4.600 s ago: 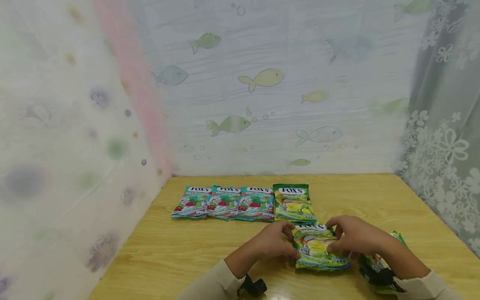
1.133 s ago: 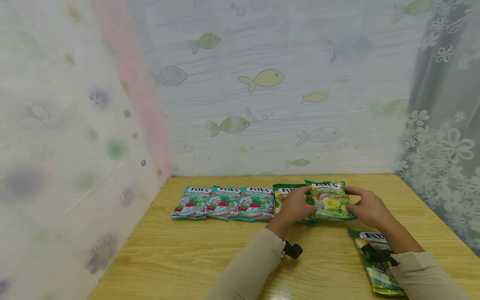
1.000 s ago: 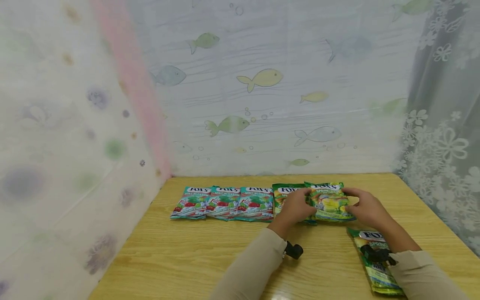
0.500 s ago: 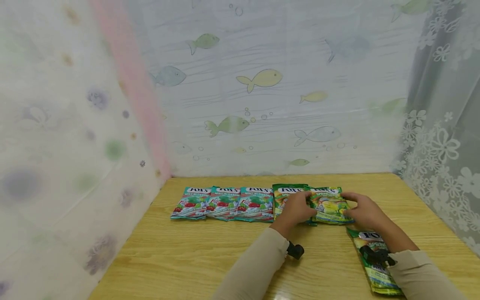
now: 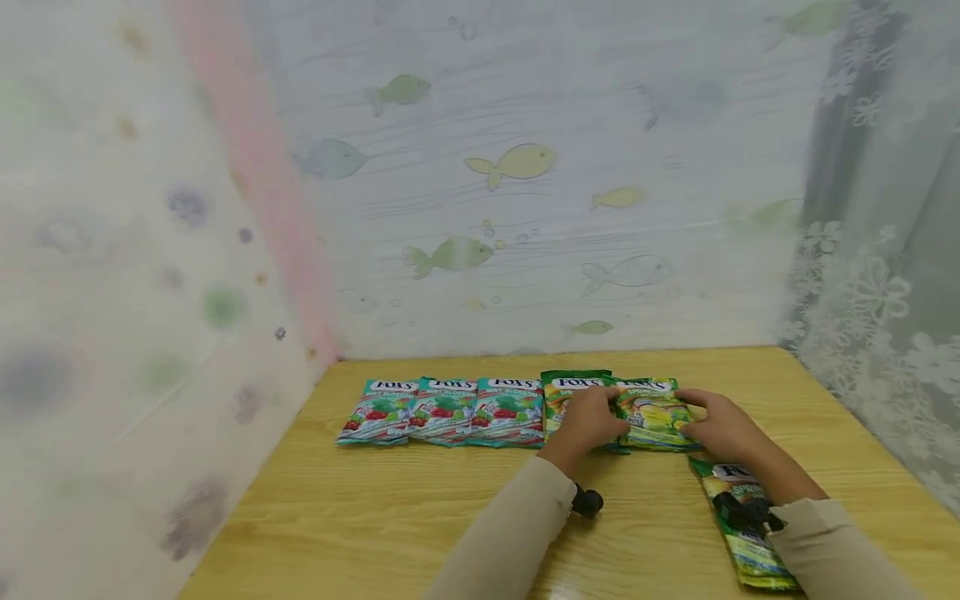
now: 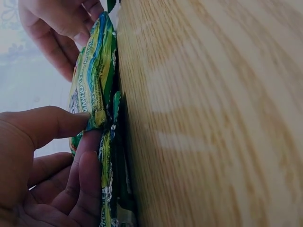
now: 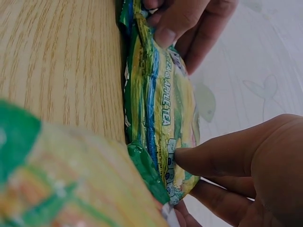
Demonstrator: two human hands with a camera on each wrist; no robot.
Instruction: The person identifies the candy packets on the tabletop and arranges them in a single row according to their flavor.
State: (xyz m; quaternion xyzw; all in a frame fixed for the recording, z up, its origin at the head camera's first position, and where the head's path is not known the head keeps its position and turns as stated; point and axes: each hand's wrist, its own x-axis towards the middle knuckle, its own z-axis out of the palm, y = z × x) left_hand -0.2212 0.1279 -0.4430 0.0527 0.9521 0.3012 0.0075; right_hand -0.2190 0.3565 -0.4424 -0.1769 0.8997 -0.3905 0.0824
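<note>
A green and yellow Fox's Spring Tea candy bag lies at the right end of a row on the table, face up. My left hand pinches its left edge, thumb above and fingers below, as the left wrist view shows at the bag's corner. On the opposite edge, my right hand pinches the bag, its thumb on the printed face. The held bag's left edge overlaps a second green bag, partly hidden behind my left hand.
Three teal Mint Blossom bags continue the row leftward, overlapping one another. Another green bag lies at the front right, partly under my right forearm. The wooden table meets a fish-patterned cloth at the back.
Both hands have carried the green candy bag from the table's front to the row's right end. Over the last second it came down slightly onto the table, still held.
</note>
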